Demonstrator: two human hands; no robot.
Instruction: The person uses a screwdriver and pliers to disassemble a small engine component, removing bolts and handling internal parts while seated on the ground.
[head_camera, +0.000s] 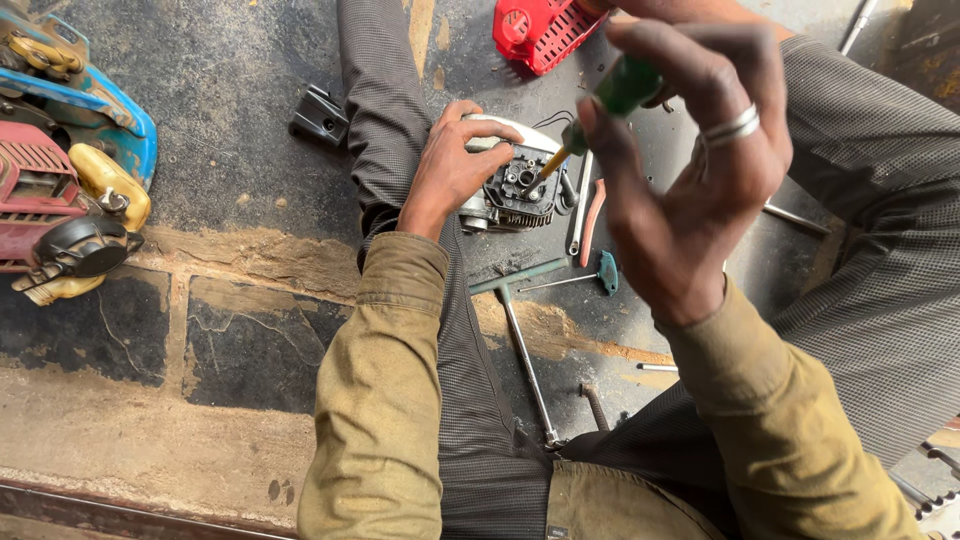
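So the left hand (455, 165) is wrapped over the left side of a small grey metal engine block with cooling fins (515, 185), fingers curled down onto its pale casing, pinning it to the dark stained concrete floor (240, 90) between the person's legs. The right hand (690, 160) is up close to the camera, fingertips pinched around the top of a green-handled screwdriver (615, 95) – thumb and first fingers closed on the handle, the other fingers fanned loose, a silver ring on one. The screwdriver's yellowish shaft slants down and left, with its tip at the top face of the engine block.

Room is tight. The block sits hemmed in by the left leg on one side and a chrome spanner (580, 205) plus an orange curved strip (593, 220) just beside its right edge. Below it lie a long steel T-handle wrench (525, 350) and a smaller green-gripped T-handle key (575, 280), near each other. A red plastic vented cover (545, 32) sits beyond the block at the top edge of the view, and a small black plastic bracket (320, 117) lies left of the leg.

Far left – well apart – there's a blue, red and yellow engine machine (65, 160), with open floor between it and the leg.
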